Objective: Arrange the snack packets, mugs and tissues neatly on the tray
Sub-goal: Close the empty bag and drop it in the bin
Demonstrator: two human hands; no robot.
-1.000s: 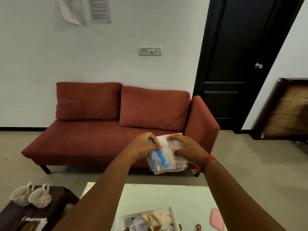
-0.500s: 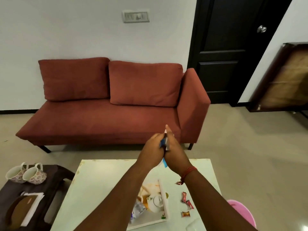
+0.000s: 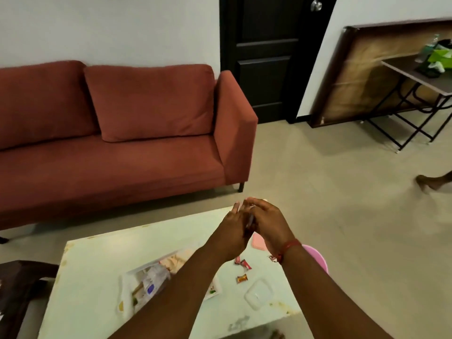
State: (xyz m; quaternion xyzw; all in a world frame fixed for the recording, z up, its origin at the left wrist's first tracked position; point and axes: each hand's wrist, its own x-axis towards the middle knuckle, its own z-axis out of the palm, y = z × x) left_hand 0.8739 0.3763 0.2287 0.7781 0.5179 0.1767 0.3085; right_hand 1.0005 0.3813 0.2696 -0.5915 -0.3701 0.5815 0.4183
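My left hand (image 3: 233, 230) and my right hand (image 3: 267, 225) are pressed together above the far right part of the pale green table (image 3: 97, 260). Between the palms sits the tissue packet (image 3: 250, 220), of which only a thin pale edge shows. Below my left forearm lies the white tray (image 3: 127, 287), holding a clear snack packet (image 3: 152, 281) with a blue label. Two small red candy wrappers (image 3: 242, 263) and an orange one (image 3: 242, 278) lie loose on the table right of the tray. No mugs are in view.
A pink flat case (image 3: 258, 242) and a clear lid (image 3: 258, 293) lie on the table. A pink stool (image 3: 315, 258) stands by its right edge, a red sofa (image 3: 117, 148) beyond it, a dark side table (image 3: 19, 285) at left. Another person's foot (image 3: 430, 182) is at far right.
The view has tilted down and swung right. My hands have closed around the tissue packet and lowered toward the table; the mugs on the side table have left the frame.
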